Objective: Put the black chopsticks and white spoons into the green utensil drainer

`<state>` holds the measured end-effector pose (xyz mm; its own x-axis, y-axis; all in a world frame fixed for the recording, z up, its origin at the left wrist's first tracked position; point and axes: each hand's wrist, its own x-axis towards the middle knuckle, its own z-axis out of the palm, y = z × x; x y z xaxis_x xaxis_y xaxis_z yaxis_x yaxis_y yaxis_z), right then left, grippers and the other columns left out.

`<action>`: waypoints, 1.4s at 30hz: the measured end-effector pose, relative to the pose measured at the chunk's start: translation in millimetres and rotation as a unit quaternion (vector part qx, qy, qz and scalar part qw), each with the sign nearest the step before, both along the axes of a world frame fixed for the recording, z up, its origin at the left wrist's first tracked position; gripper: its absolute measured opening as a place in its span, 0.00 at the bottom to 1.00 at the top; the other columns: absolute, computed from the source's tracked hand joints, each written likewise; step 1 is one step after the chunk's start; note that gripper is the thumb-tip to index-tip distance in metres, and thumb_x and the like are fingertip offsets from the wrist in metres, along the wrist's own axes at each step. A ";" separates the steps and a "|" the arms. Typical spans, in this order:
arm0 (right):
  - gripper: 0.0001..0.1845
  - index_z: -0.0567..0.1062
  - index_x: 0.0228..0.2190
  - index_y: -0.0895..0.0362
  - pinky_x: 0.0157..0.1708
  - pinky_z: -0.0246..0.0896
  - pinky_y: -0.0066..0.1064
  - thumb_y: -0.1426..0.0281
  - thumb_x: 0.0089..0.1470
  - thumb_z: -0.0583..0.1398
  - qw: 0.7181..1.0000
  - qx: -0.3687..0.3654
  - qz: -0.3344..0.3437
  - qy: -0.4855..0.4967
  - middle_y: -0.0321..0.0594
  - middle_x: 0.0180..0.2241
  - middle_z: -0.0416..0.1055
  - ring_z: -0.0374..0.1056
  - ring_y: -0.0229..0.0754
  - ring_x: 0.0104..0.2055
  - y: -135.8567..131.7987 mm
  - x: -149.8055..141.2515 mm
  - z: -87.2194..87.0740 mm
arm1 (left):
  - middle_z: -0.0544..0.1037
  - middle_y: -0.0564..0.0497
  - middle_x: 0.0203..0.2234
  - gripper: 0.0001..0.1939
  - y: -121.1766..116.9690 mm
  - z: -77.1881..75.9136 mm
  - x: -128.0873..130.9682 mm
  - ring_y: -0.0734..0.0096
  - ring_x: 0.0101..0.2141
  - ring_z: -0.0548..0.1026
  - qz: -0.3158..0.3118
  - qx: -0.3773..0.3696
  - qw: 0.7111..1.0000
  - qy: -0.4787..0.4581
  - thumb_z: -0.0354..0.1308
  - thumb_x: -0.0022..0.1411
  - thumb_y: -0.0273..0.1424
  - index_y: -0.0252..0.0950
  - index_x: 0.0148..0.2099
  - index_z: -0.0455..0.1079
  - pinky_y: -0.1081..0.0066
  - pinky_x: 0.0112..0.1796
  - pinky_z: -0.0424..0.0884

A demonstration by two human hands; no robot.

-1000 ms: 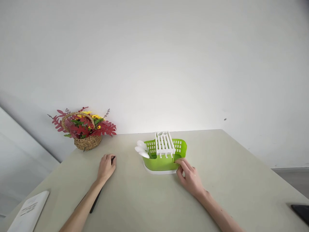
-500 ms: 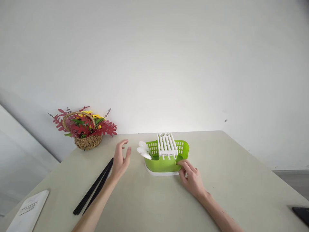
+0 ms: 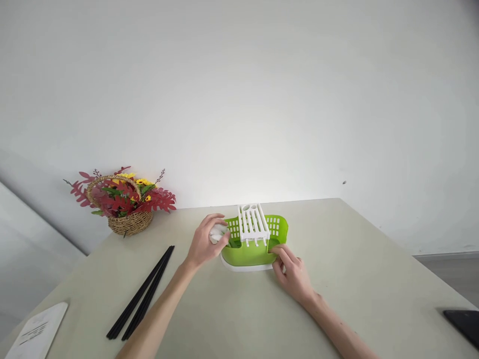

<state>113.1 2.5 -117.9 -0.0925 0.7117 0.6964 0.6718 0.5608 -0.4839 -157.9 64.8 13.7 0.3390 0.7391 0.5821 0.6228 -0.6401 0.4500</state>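
A green utensil holder [image 3: 247, 257] with a white slotted rack [image 3: 255, 223] across its middle stands on a white base tray [image 3: 247, 268]. White spoons [image 3: 219, 232] lean out of its left end, and my left hand [image 3: 207, 239] has its fingers and thumb around their bowls. My right hand [image 3: 292, 271] pinches the low front rim at the holder's right end. Several black chopsticks [image 3: 144, 294] lie in two bundles on the table, left of my left forearm.
At the back left, a wicker basket [image 3: 130, 223] of red and yellow flowers stands near the wall. A white slab with dark lines [image 3: 39, 331] lies at the table's left edge. A black phone-like object [image 3: 464, 324] lies at the right edge of the table [image 3: 355, 279].
My left hand has let go of the black chopsticks, moved right with fingers apart, and closed around the white spoons. My right hand stays on the holder's rim.
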 end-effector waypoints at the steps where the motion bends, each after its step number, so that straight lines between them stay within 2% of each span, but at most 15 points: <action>1: 0.15 0.71 0.45 0.52 0.28 0.66 0.27 0.79 0.62 0.52 1.000 -0.001 0.000 0.002 0.39 0.40 0.76 0.71 0.36 0.26 0.0 -0.1 0.1 | 0.78 0.47 0.53 0.08 0.3 -0.4 0.5 0.57 0.53 0.77 0.001 0.004 1.000 0.000 0.60 0.65 0.37 0.41 0.44 0.75 0.60 0.54 0.73; 8: 0.15 0.71 0.44 0.52 0.28 0.65 0.26 0.79 0.61 0.52 1.000 -0.007 -0.001 0.003 0.39 0.39 0.75 0.70 0.36 0.26 -0.4 -0.4 2.4 | 0.80 0.48 0.46 0.07 6.7 0.1 8.4 0.61 0.47 0.79 0.014 0.047 0.999 0.014 0.59 0.66 0.34 0.41 0.37 0.77 0.63 0.48 0.74; 10: 0.15 0.71 0.44 0.52 0.28 0.65 0.26 0.79 0.61 0.52 1.000 -0.005 0.000 0.003 0.38 0.39 0.75 0.70 0.36 0.26 -0.2 -0.4 3.2 | 0.81 0.48 0.45 0.09 11.7 0.2 9.8 0.63 0.44 0.79 0.020 0.049 0.998 0.026 0.58 0.66 0.34 0.41 0.33 0.77 0.65 0.46 0.74; 13: 0.15 0.71 0.44 0.52 0.28 0.64 0.26 0.79 0.61 0.52 1.000 -0.009 0.003 0.004 0.38 0.39 0.75 0.71 0.36 0.26 0.0 -0.2 3.7 | 0.82 0.49 0.43 0.15 19.9 1.3 10.4 0.69 0.35 0.80 0.030 0.037 0.997 0.054 0.56 0.68 0.34 0.40 0.29 0.77 0.68 0.39 0.73; 17: 0.14 0.71 0.43 0.51 0.27 0.64 0.27 0.78 0.63 0.51 1.000 -0.029 0.003 -0.004 0.38 0.38 0.75 0.69 0.36 0.26 0.0 0.5 3.1 | 0.85 0.52 0.39 0.16 27.7 8.1 10.0 0.68 0.35 0.81 0.020 0.055 0.991 0.119 0.55 0.68 0.33 0.41 0.28 0.77 0.68 0.36 0.72; 22: 0.13 0.72 0.43 0.51 0.27 0.65 0.28 0.77 0.63 0.51 0.999 -0.031 0.005 0.001 0.39 0.37 0.75 0.68 0.37 0.25 -0.2 1.2 2.9 | 0.86 0.53 0.39 0.16 28.3 15.3 8.1 0.70 0.32 0.81 -0.008 0.065 0.982 0.177 0.55 0.69 0.32 0.42 0.31 0.80 0.69 0.33 0.70; 29: 0.13 0.71 0.43 0.51 0.28 0.66 0.28 0.76 0.63 0.51 0.999 -0.047 0.005 0.003 0.38 0.39 0.75 0.70 0.37 0.25 0.3 1.8 1.9 | 0.85 0.53 0.36 0.16 22.1 11.3 13.9 0.74 0.26 0.76 0.031 0.119 0.977 0.176 0.55 0.68 0.31 0.40 0.29 0.79 0.70 0.26 0.61; 34: 0.13 0.71 0.43 0.51 0.27 0.65 0.28 0.77 0.63 0.52 0.999 -0.046 0.008 0.003 0.38 0.38 0.74 0.70 0.37 0.25 0.0 1.8 2.4 | 0.82 0.53 0.27 0.14 28.4 14.7 21.7 0.73 0.25 0.74 0.025 0.149 0.974 0.169 0.55 0.65 0.28 0.39 0.27 0.76 0.71 0.26 0.58; 38: 0.13 0.70 0.43 0.51 0.27 0.65 0.28 0.77 0.63 0.51 0.999 -0.051 0.007 0.000 0.37 0.38 0.74 0.69 0.37 0.25 -0.4 1.4 3.7 | 0.77 0.52 0.21 0.15 36.7 22.5 25.6 0.73 0.23 0.70 0.051 0.167 0.975 0.140 0.54 0.63 0.27 0.38 0.23 0.70 0.71 0.26 0.58; 42: 0.13 0.70 0.44 0.51 0.27 0.66 0.28 0.77 0.63 0.51 0.999 -0.050 0.014 0.002 0.38 0.39 0.74 0.69 0.37 0.25 -0.1 1.5 3.8 | 0.74 0.52 0.19 0.18 39.8 40.0 27.8 0.74 0.21 0.66 0.079 0.184 0.974 0.105 0.53 0.63 0.28 0.38 0.20 0.64 0.70 0.26 0.57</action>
